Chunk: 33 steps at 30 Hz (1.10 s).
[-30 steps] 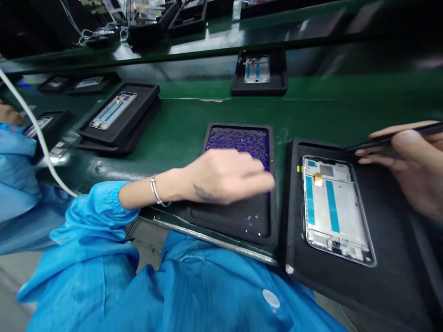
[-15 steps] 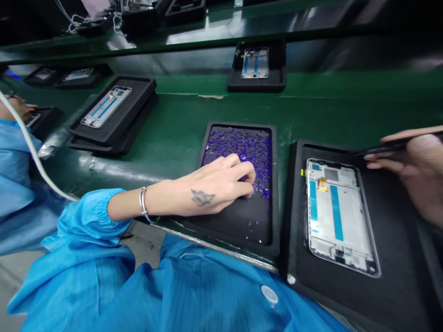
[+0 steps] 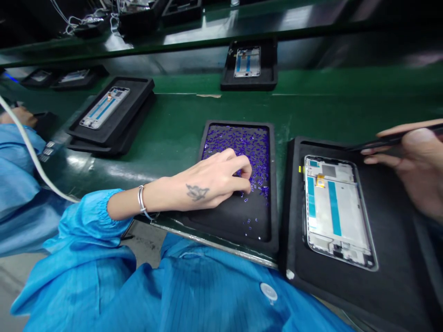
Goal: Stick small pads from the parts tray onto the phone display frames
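Observation:
My left hand [image 3: 216,180] rests over a shallow black tray [image 3: 273,193] strewn with small purple-edged pieces [image 3: 238,138]. Its fingers are curled down and pinched among the pieces; the fingertips are hidden, so I cannot tell what is between them. On the right, my right hand [image 3: 418,161] grips black tweezers [image 3: 387,142], their tip pointing left above the upper edge of a black foam tray [image 3: 394,249]. In that tray lies a silver phone frame [image 3: 351,216] with blue strips and a small gold flex connector, apart from the tweezers.
Stacked black trays [image 3: 100,131] with another phone frame [image 3: 105,107] stand at the left. A further tray [image 3: 249,85] with a frame sits at the back. A co-worker's hand [image 3: 20,117] and a white cable [image 3: 31,152] are at far left. A shelf [image 3: 194,39] runs behind.
The view has shifted slightly. My left hand stays over the purple pieces, its fingers still curled. My right hand keeps hold of the tweezers, nearly unmoved. The co-worker's hand at far left has moved.

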### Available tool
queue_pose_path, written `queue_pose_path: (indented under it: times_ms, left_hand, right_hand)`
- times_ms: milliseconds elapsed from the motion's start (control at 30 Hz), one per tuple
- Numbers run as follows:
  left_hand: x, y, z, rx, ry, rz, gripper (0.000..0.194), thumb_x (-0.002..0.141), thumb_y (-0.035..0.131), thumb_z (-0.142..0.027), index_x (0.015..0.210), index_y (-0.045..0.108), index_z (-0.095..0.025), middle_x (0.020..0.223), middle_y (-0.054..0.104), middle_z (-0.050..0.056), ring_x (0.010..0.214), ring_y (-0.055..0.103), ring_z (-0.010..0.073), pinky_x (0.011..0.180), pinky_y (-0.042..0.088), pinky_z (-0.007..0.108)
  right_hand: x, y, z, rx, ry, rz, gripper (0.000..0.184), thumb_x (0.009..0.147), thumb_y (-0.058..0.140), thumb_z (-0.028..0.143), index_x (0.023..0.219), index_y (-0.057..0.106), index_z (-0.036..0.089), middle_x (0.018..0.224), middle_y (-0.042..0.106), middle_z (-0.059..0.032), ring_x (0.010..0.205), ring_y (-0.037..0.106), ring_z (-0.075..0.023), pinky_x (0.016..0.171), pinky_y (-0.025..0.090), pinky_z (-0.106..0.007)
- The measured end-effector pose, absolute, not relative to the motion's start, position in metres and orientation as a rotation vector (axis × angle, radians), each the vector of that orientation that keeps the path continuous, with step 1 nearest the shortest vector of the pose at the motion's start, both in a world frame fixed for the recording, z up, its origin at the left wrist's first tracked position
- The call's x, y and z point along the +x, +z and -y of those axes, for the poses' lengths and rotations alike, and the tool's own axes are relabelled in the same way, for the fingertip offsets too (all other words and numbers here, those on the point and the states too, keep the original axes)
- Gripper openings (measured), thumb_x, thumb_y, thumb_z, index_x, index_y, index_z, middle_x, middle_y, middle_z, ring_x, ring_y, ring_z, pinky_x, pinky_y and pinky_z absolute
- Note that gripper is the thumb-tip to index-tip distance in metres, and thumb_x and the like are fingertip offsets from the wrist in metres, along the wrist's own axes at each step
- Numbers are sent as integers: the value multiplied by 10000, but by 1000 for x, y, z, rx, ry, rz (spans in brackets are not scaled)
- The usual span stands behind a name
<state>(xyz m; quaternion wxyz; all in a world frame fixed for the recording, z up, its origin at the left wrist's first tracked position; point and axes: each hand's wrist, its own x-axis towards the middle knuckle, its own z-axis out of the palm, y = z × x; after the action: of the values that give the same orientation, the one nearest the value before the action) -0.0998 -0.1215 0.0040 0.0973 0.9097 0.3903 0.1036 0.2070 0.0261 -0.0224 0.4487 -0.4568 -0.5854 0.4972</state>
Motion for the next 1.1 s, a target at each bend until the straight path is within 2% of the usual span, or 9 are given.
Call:
queue_pose_path:
  times_ms: [167, 333, 567, 867, 1100]
  left_hand:
    - [-96, 6, 124, 2708, 212, -1136, 260, 938, 409, -93, 972, 651, -180, 1165, 544, 91, 982, 445, 214, 858, 449, 362]
    - [-98, 3, 124, 2757, 172, -1088, 267, 929, 424, -93, 1025, 650, -200, 1168, 537, 88, 973, 433, 218, 840, 444, 362]
    - [-101, 8, 124, 2749, 293, -1141, 273, 928, 384, -47, 975, 621, -174, 1109, 536, 78, 946, 423, 199, 818, 439, 332]
    - [-105, -1, 134, 2759, 192, -1116, 287, 945, 455, -88, 1132, 639, -204, 1153, 551, 81, 964, 422, 202, 819, 460, 340]
    - [-118, -3, 142, 2747, 341, -1238, 274, 973, 377, -80, 1068, 625, -148, 1109, 571, 93, 984, 442, 192, 847, 479, 338]
  right_hand:
    - [207, -23, -26, -1111, 1227, 1449, 457, 584, 844, 495, 817, 679, 138, 823, 611, -95, 722, 638, -157, 661, 521, -284]
    - [208, -24, -26, -1128, 1247, 1431, 492, 541, 860, 517, 820, 689, 150, 834, 614, -87, 726, 638, -156, 659, 533, -267]
    - [208, -21, -24, -1129, 1259, 1444, 455, 562, 845, 533, 813, 704, 181, 832, 615, -69, 745, 634, -147, 666, 537, -246]
    - [203, -20, -21, -1138, 1254, 1406, 488, 515, 863, 547, 801, 707, 184, 853, 624, -57, 730, 634, -130, 656, 538, -219]
    - [208, -27, -25, -1066, 1227, 1463, 390, 628, 827, 487, 855, 729, 186, 834, 627, -60, 742, 653, -137, 639, 550, -209]
